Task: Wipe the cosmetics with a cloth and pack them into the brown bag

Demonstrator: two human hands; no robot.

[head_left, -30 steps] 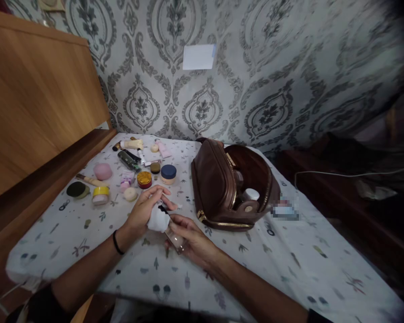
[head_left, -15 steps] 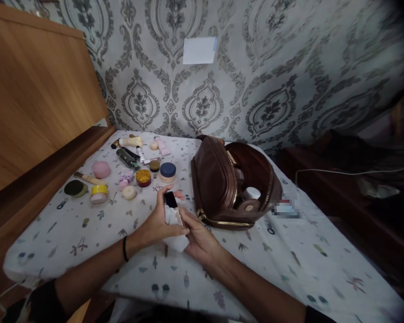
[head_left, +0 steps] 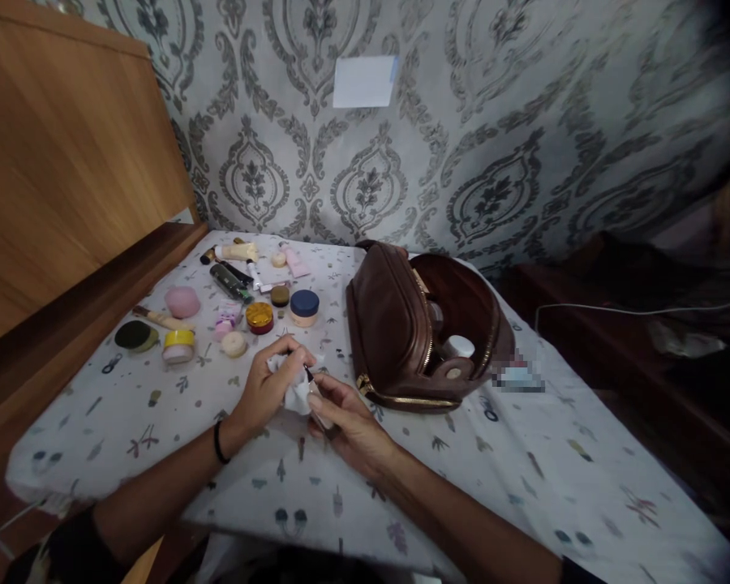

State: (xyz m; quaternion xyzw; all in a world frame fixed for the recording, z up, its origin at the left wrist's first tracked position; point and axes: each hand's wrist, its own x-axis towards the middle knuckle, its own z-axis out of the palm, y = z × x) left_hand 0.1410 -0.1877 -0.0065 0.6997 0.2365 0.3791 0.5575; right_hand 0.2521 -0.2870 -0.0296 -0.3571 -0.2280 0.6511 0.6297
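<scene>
Small bottle [head_left: 315, 403], slim with a dark cap, is lying in the head camera's view between both hands, low over the near middle of the counter [head_left: 523, 478]. The right hand [head_left: 348, 420] is pinching it, fingers [head_left: 316, 401] curled closed around its clear body. The left hand [head_left: 270, 385] is pressing a crumpled white tissue [head_left: 296, 397] against the bottle's cap end, fingers bent shut on the soft wad. A black band is circling the left wrist. The counter is wearing a pale cloth printed with small leaves. Just right of the hands, a glossy brown leather pouch [head_left: 395, 328] is sitting unzipped, its gold zipper gaping, a white-capped container inside. Farther left, round jars [head_left: 260, 317], tubes and a pink puff are lying scattered.
</scene>
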